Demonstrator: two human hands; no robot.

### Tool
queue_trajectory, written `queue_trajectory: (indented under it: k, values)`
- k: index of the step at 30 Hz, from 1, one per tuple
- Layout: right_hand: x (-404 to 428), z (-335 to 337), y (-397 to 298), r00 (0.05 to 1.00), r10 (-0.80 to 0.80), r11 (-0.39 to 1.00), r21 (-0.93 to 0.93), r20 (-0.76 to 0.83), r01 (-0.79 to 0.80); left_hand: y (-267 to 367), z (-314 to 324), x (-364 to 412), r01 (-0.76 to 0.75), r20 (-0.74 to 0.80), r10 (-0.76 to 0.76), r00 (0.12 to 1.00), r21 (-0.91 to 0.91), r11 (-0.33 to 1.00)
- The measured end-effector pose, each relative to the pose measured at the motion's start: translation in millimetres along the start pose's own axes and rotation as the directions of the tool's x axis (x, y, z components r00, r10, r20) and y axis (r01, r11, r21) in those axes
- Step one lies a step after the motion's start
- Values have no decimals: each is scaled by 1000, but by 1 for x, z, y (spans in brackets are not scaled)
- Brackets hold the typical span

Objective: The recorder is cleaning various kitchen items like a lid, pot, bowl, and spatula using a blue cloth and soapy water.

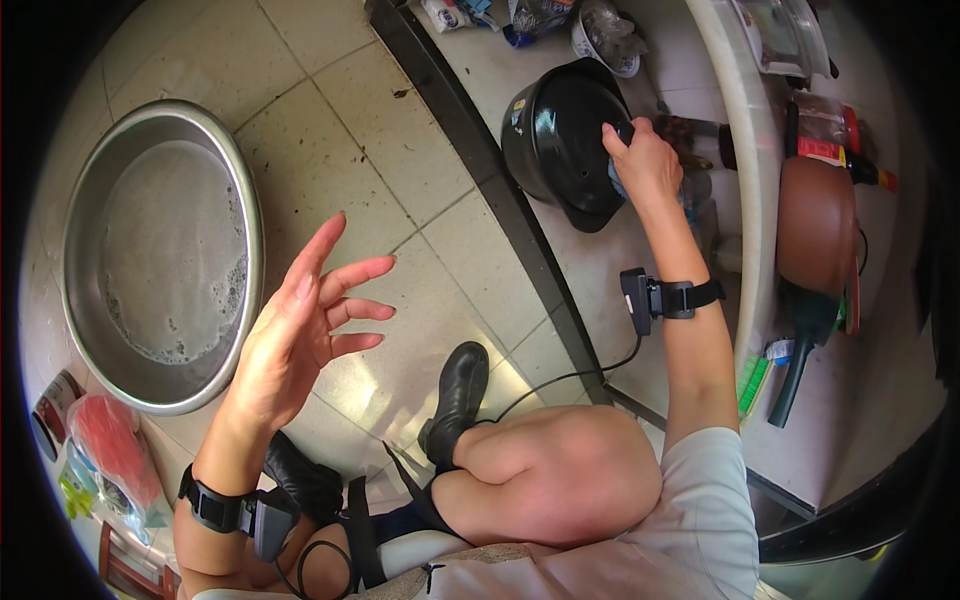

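My right hand (646, 161) is at the lid of a glossy black pot (551, 142), with a blue cloth (616, 180) bunched under the palm. Whether my fingers also grip the lid's knob is hidden. The pot stands on a pale tiled ledge, and a small sticker marks its side. My left hand (300, 322) hangs in the air over the floor with fingers spread and nothing in them. Left of it sits a large metal basin (255, 300) holding cloudy, sudsy water.
A dark raised edge (480, 161) separates floor and ledge. Behind the pot are a patterned bowl (592, 56) and plastic bags. Beyond a pale curved rim (739, 112) lie a brown pot (817, 225), bottles and a green brush (752, 382). Bagged items (116, 442) lie lower left. Cables trail from both wrist straps.
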State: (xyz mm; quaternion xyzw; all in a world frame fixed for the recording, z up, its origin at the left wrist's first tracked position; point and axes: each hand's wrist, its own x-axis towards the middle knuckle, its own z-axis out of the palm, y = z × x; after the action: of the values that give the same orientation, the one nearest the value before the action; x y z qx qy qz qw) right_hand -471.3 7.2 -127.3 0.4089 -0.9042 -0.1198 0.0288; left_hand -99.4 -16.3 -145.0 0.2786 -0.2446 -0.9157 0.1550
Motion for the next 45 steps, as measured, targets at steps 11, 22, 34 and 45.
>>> queue_trajectory:
  k: [11, 22, 34, 45]
  values:
    - [-32, -23, 16, 995, 38, 997, 76, -89, -32, 1, 4, 5, 42, -20, -42, 999, 29, 999]
    - [-127, -23, -112, 471, -741, 341, 872, 479, -350, -53, 27, 6, -100, 69, 77, 995, 442, 892]
    - [-113, 27, -79, 28, -874, 413, 773, 485, -482, -13, 19, -2, -66, -72, 97, 993, 357, 932]
    - [-104, 35, -69, 0, -853, 371, 605, 523, -704, -5, 2, 8, 183, 36, -186, 982, 72, 980]
